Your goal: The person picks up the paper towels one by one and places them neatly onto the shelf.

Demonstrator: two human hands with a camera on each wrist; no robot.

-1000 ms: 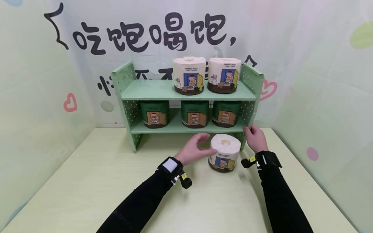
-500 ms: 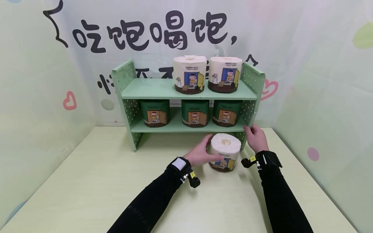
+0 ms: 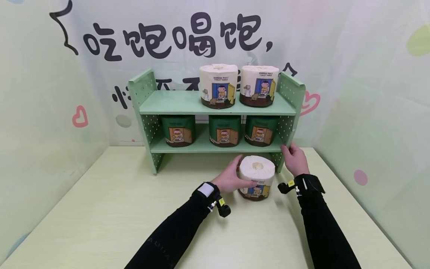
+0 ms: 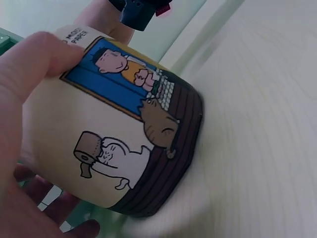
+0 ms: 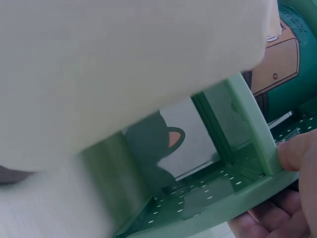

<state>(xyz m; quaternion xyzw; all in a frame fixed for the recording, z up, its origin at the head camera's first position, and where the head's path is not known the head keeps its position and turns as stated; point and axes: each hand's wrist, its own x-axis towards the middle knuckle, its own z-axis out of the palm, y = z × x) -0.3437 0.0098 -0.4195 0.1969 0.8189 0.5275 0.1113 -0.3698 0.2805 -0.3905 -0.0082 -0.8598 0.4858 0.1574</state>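
Observation:
My left hand (image 3: 232, 179) curls round the left side of a white toilet paper roll (image 3: 258, 170) in front of the shelf. In the left wrist view the thumb lies across the roll's printed wrapper (image 4: 114, 109), with fingers behind it. The roll stands close over the table, slightly tilted in the head view. My right hand (image 3: 295, 161) grips the right side panel of the green shelf (image 3: 215, 108), near the lower board's end. The right wrist view shows the thumb (image 5: 292, 151) on the panel's edge and fingers curled underneath.
Two white rolls, a left one (image 3: 218, 86) and a right one (image 3: 259, 86), stand on the top board. Below them are three green rolls, at left (image 3: 178, 130), middle (image 3: 225, 130) and right (image 3: 262, 130). Patterned walls border the table (image 3: 134, 194) on three sides.
My left hand has moved right and closed round the white roll, which has shifted slightly left and toward me. My right hand stays on the shelf panel.

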